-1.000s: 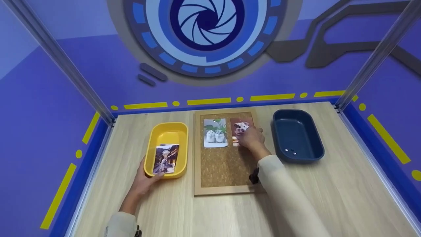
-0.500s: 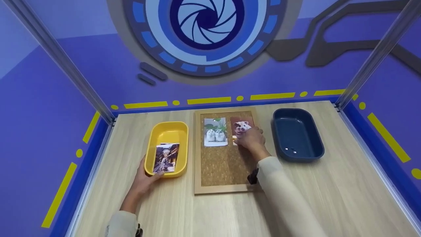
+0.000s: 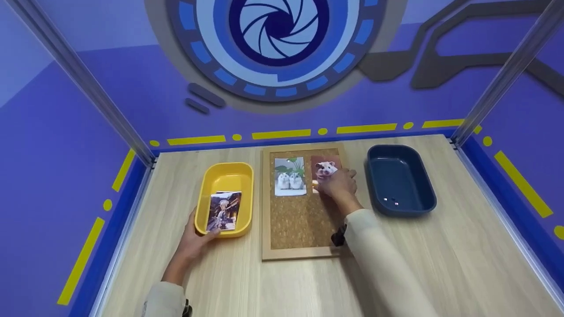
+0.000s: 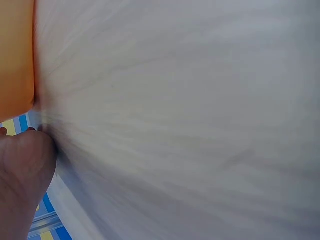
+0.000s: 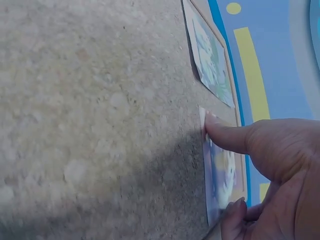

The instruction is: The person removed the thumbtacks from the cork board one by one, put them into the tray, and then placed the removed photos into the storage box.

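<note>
My right hand (image 3: 338,185) holds a photo of a hamster (image 3: 325,166) against the upper right of a wood-framed corkboard (image 3: 304,224). In the right wrist view the thumb (image 5: 230,136) lies at one lower corner and the fingertips (image 5: 234,212) at the opposite edge; the hand covers part of the picture. Beside it on the board is a photo of two white hamsters (image 3: 290,179), with a small pin near its top. My left hand (image 3: 191,244) grips the near left corner of a yellow tray (image 3: 229,181), thumb over the rim. Photos (image 3: 224,211) lie inside, a costumed figure on top.
Right of the corkboard stands a dark blue tray (image 3: 398,176) with a few small shiny pins (image 3: 391,201) near its front. The wooden tabletop (image 3: 286,290) is bounded by purple-blue panels (image 3: 132,88) at the back and sides.
The right hand has shifted very slightly at the lower part of the hamster photo. The left hand and the yellow tray have stayed in place.
</note>
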Action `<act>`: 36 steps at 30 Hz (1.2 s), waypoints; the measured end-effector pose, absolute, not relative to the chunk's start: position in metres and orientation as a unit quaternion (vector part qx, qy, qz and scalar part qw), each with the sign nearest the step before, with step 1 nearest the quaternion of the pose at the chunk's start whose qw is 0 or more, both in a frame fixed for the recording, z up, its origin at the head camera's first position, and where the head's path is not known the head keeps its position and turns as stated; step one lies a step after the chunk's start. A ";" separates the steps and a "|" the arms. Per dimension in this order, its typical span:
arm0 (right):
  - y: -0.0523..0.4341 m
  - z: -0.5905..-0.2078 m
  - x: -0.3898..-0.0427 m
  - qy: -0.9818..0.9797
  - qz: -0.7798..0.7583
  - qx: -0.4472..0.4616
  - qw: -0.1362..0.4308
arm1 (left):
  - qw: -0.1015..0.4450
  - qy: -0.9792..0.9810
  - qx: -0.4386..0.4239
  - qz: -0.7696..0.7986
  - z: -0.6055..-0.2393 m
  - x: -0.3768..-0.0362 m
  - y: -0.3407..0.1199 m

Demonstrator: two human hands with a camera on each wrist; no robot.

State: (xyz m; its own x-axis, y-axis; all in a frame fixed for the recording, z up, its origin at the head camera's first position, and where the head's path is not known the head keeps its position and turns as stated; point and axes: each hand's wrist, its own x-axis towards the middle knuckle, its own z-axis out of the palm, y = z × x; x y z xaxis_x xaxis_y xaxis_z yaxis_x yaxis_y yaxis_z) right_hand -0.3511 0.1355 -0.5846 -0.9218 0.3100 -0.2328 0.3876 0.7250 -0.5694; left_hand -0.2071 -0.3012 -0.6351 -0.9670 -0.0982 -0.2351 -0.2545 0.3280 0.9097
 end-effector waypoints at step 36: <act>0.189 -0.619 -0.362 0.885 -0.453 0.102 0.015 | 0.074 0.795 -0.114 0.591 -0.634 -0.211 -0.303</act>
